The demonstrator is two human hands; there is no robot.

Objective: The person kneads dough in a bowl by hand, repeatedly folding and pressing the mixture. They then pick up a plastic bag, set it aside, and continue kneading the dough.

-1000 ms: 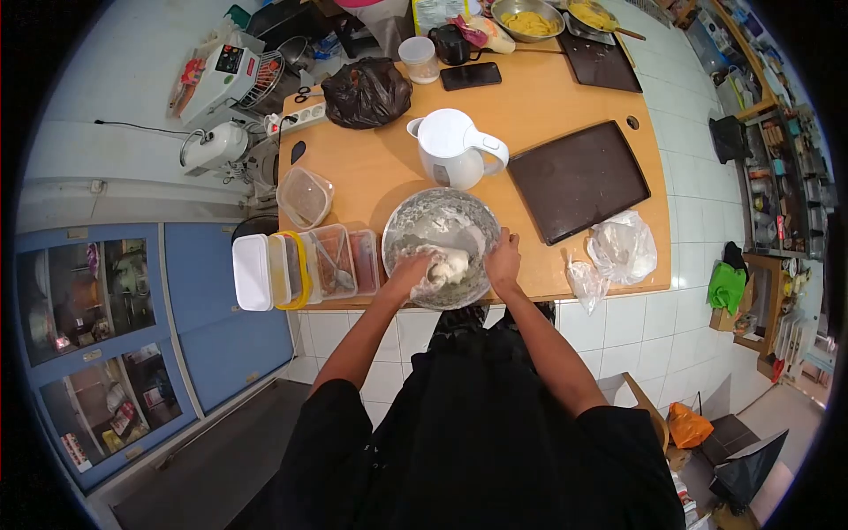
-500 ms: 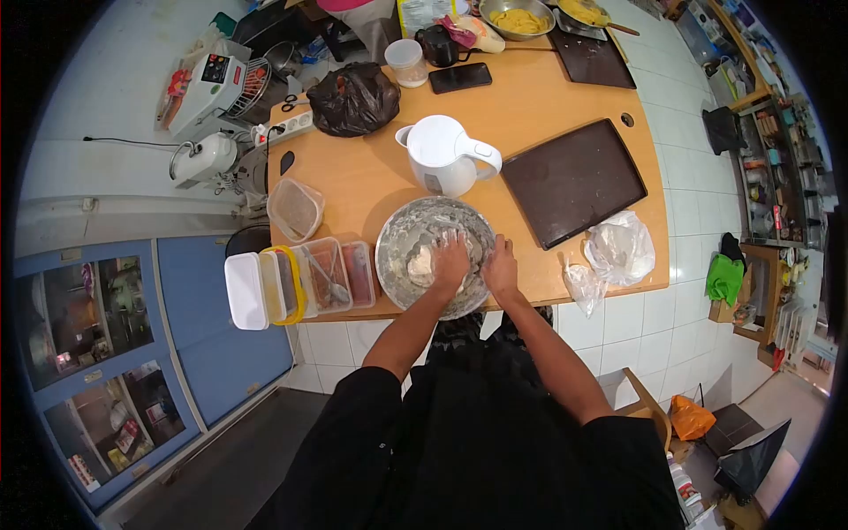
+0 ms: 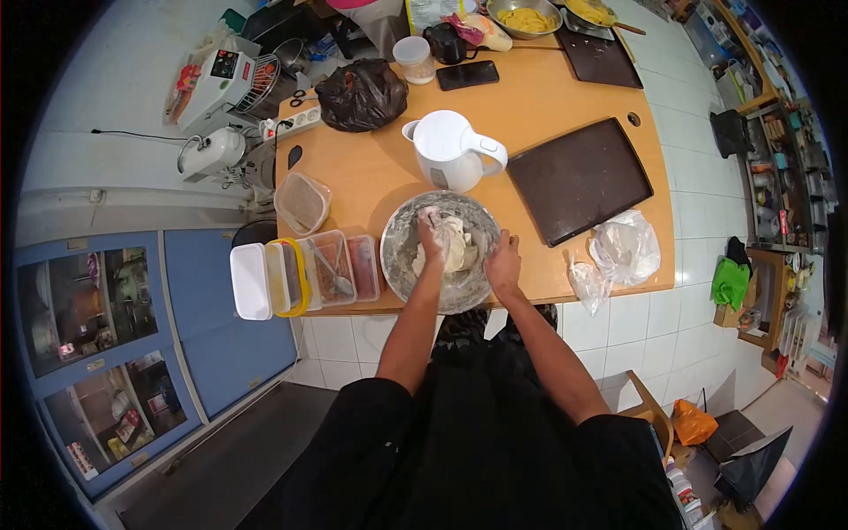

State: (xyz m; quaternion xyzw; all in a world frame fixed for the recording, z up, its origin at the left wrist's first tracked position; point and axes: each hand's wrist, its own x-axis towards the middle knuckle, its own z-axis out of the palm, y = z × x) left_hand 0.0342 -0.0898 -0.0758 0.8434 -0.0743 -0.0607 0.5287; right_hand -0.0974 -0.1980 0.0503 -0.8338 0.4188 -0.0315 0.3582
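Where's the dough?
Head view, centre: the dough lies in the round bowl, just right of the left hand; the right hand is at the bowl's right rim.

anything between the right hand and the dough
Yes, the side of the bowl: the right hand is at its rim, the dough inside. Nothing visible separates the left hand from the dough.

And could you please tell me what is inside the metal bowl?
The metal bowl holds a pale, dough-like mass, with the left hand inside; whitish residue marks the inner wall. The bottom beneath the mass and hand is hidden.
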